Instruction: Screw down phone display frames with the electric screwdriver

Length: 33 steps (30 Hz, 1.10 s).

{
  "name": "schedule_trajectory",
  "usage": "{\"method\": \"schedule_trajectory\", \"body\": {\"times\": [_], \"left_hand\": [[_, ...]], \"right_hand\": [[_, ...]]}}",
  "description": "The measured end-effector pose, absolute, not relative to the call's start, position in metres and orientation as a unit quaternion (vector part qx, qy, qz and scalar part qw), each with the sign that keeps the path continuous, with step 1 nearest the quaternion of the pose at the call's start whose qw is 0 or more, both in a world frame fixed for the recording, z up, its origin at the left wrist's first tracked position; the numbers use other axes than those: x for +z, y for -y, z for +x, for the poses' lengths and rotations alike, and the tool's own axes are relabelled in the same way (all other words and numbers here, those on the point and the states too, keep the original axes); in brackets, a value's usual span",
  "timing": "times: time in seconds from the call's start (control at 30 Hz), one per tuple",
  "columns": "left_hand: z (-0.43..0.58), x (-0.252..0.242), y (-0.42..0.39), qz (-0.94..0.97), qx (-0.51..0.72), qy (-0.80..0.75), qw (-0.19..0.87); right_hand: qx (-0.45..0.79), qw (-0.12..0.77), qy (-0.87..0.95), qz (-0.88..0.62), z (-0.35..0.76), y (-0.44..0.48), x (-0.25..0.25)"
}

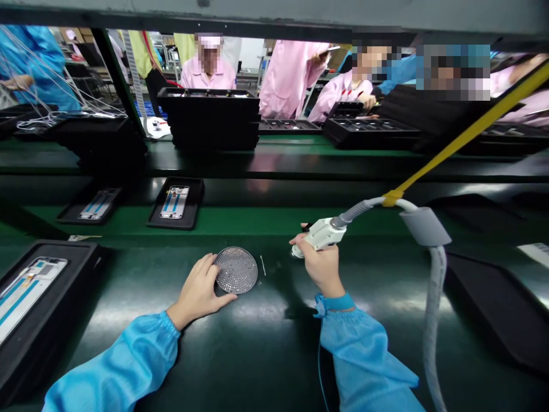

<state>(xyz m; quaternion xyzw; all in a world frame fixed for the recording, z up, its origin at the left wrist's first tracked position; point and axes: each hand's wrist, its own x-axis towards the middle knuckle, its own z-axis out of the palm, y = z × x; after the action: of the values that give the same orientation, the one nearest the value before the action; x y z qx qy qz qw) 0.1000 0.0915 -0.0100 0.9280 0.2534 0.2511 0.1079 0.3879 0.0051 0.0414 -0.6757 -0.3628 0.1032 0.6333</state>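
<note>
My left hand [199, 292] grips the left rim of a round metal plate [237, 270] dotted with small holes, which lies on the dark green work surface; the thumb curves along its lower edge. Wrapped around a white air gun [321, 234] is my right hand [321, 264], to the right of the plate. The gun's nozzle points left and down. A thick grey hose [437, 309] runs from the back of the gun, tied to a yellow strap [467, 134]. Just right of the plate lies a thin white swab-like stick [263, 265].
Black trays with phone frames sit at near left [32, 292], far left [100, 201] and centre left [175, 201]. Another black tray [497, 303] lies at right. Stacked black trays [210, 120] stand beyond the conveyor, with people in pink and blue behind. A grey beam [274, 14] crosses overhead.
</note>
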Motion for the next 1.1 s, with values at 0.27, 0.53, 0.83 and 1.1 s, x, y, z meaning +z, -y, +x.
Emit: {"method": "schedule_trajectory", "body": {"times": [0.27,0.53,0.83,1.1], "left_hand": [[0.1,-0.01,-0.093,0.93,0.255,-0.249,0.093],[0.1,-0.012,-0.094,0.929,0.257,-0.248,0.092],[0.101,-0.011,-0.093,0.932,0.258,-0.24,0.086],[0.101,-0.01,-0.092,0.934,0.248,-0.247,0.08]], "right_hand": [[0.106,0.65,0.361,-0.66,0.383,-0.008,0.037],[0.132,0.687,0.396,-0.595,0.379,-0.009,0.014],[0.237,0.658,0.486,-0.524,0.391,-0.009,-0.038],[0.305,0.641,0.487,-0.508,0.399,-0.007,-0.06]]}}
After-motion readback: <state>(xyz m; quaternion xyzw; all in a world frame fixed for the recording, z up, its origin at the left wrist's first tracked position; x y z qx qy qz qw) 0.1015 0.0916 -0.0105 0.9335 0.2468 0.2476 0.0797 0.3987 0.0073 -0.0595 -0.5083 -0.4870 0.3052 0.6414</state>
